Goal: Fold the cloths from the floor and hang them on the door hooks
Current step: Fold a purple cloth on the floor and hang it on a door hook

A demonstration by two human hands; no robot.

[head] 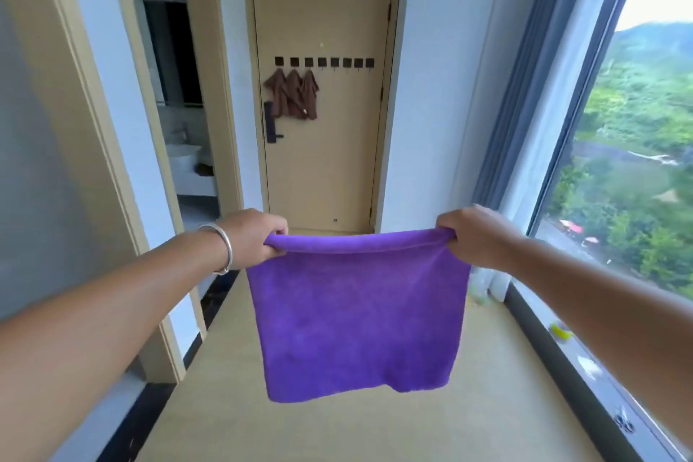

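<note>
A purple cloth (356,315) hangs flat in the air in front of me, stretched by its top edge. My left hand (255,236) grips its top left corner and my right hand (476,234) grips its top right corner. Straight ahead is a beige door (330,169) with a row of several dark hooks (324,62). Three brown cloths (292,94) hang from the leftmost hooks; the hooks to their right are bare.
I stand in a narrow corridor with a beige floor (393,424). A tall window with a low sill (585,368) runs along the right. On the left a doorway (180,124) opens on a washroom with a basin. A black door handle (270,124) sits below the cloths.
</note>
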